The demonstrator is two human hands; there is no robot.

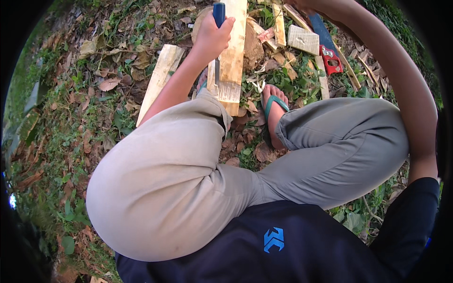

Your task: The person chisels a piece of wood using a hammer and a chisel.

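My left hand [214, 38] is wrapped round the blue handle of a chisel [218, 14]. The chisel's metal blade points down toward me, along the left side of a pale wooden board [234, 52]. Close to my feet, the board's near end has a lower, rough-cut step [230, 90], and the blade's tip is beside it. My right arm reaches up the right side, and my right hand [306, 4] is cut off at the top edge. Its fingers are hidden, so I cannot make out whether it holds anything.
A handsaw [331, 60] with a red handle and blue blade lies on the right. Near it are a square wood block [303, 40] and several offcuts. Another plank [161, 78] lies left of my forearm. My sandalled foot [274, 111] is close to the board. Leaves cover the ground.
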